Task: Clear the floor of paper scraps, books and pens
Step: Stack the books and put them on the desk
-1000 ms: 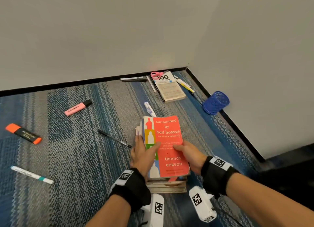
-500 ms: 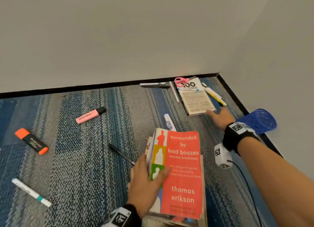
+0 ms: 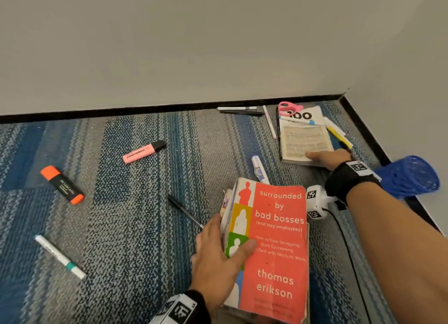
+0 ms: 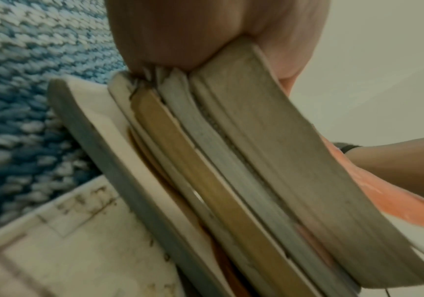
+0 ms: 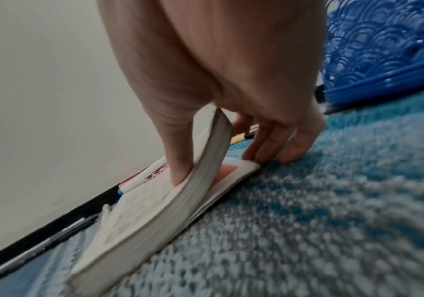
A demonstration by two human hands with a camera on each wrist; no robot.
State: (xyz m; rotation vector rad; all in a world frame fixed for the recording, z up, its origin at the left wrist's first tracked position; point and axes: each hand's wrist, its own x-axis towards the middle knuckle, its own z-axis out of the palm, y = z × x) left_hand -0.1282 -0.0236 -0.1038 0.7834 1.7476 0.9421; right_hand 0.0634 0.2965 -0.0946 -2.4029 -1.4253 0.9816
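Observation:
My left hand point(image 3: 225, 248) grips the left edge of a stack of books, thumb on the top one, a red paperback point(image 3: 278, 239). The left wrist view shows the stack's page edges point(image 4: 256, 160) clamped in the left hand point(image 4: 206, 40). My right hand point(image 3: 322, 157) reaches to a book lying open point(image 3: 303, 139) near the corner. In the right wrist view the right hand point(image 5: 218, 166) pinches the upper pages of this open book point(image 5: 155, 211), thumb on top and fingers under, bending them up off the carpet.
On the carpet lie a pink highlighter point(image 3: 143, 152), an orange highlighter point(image 3: 61, 184), a white pen point(image 3: 59, 257), a black pen point(image 3: 185, 211) and a white-blue pen point(image 3: 260, 172). Pink scissors point(image 3: 288, 107) and several pens point(image 3: 238, 110) surround the open book. A blue mesh holder point(image 3: 409, 177) lies by the right wall.
My right hand has left the red book and reached forward to the open book in the corner. The left hand still holds the stack, which now sits closer to the camera.

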